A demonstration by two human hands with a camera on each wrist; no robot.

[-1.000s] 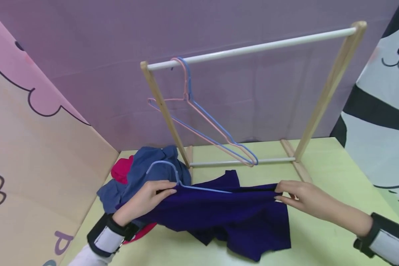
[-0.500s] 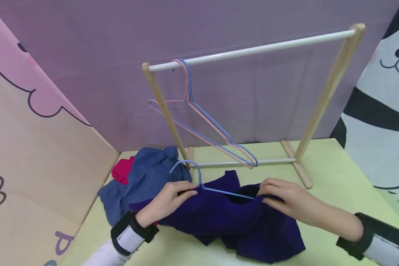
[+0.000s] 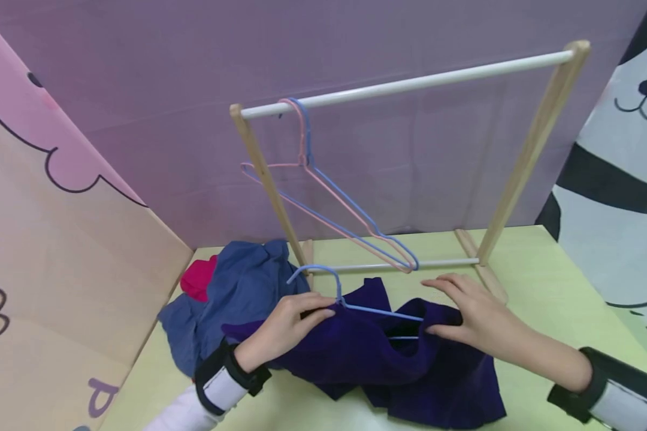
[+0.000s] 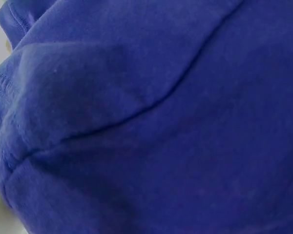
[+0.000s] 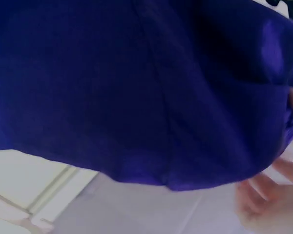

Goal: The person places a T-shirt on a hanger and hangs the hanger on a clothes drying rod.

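Note:
A dark blue T-shirt (image 3: 366,359) is bunched over the table, and a light blue hanger (image 3: 380,310) is partly inside its neck opening. My left hand (image 3: 288,326) pinches the shirt's collar and the hanger just below its upright hook. On the other side, my right hand (image 3: 477,311) has fingers spread above the collar, its thumb at the cloth by the hanger's arm. Blue cloth (image 4: 151,117) fills most of the left wrist view. In the right wrist view, fingers (image 5: 266,195) show at the shirt's edge. The hanger's left part is hidden by shirt and hand.
Behind the shirt stands a rack with a white rail (image 3: 410,87) and wooden legs. A pink hanger (image 3: 334,197) and a blue hanger (image 3: 350,200) hang at its left end. Denim-blue clothing (image 3: 242,293) and a red cloth (image 3: 198,278) lie on the table's left.
My left hand has moved right, carrying the hanger and collar. The right hand moved left, then loosened its pinch and spread its fingers; the neck opening now gapes around the hanger.

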